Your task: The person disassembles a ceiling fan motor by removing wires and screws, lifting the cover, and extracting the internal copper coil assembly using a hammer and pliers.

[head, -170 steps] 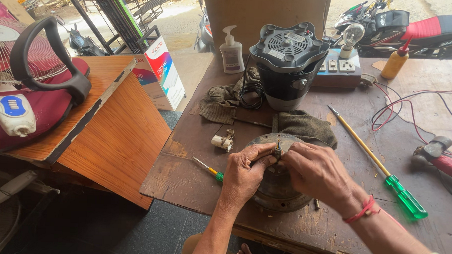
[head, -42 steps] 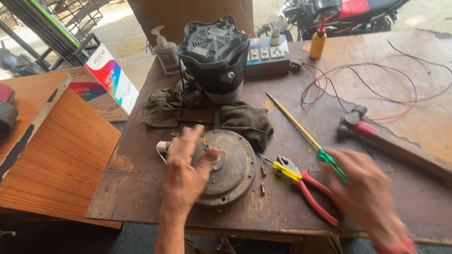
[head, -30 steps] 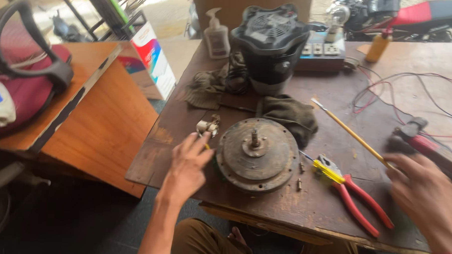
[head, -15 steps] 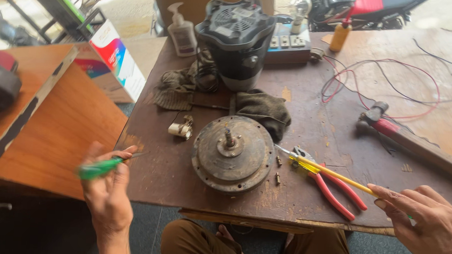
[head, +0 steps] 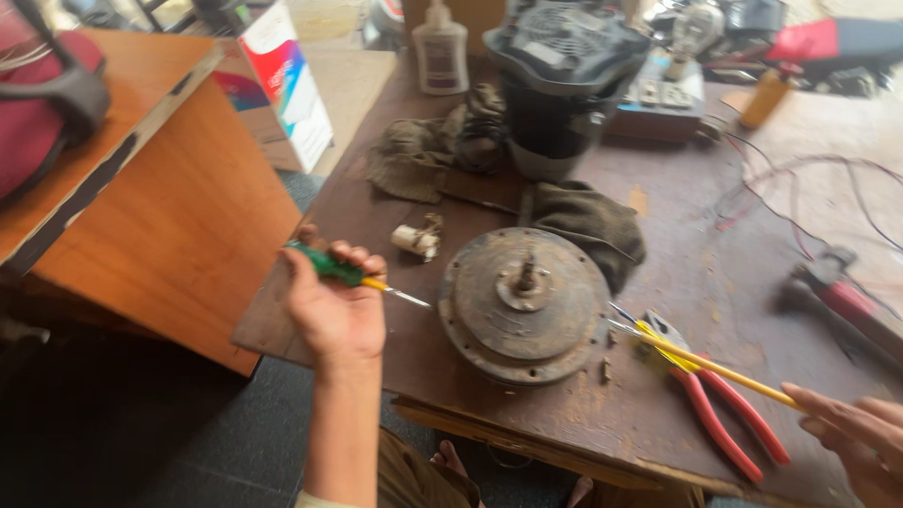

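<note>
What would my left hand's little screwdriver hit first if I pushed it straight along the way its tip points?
The left hand aims its small green-handled screwdriver rightward, and the rim of the round rusty motor housing looks first in line. A narrow strip of table separates tip from rim, though depth is hard to judge.

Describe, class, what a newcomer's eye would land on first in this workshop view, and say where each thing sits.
The eye goes first to the round rusty motor housing lying flat near the front of the brown workbench. To its left, the left hand grips a small green-handled screwdriver, its tip pointing at the housing. On the other side the right hand holds a long yellow-shafted screwdriver that crosses the red-handled pliers.
</note>
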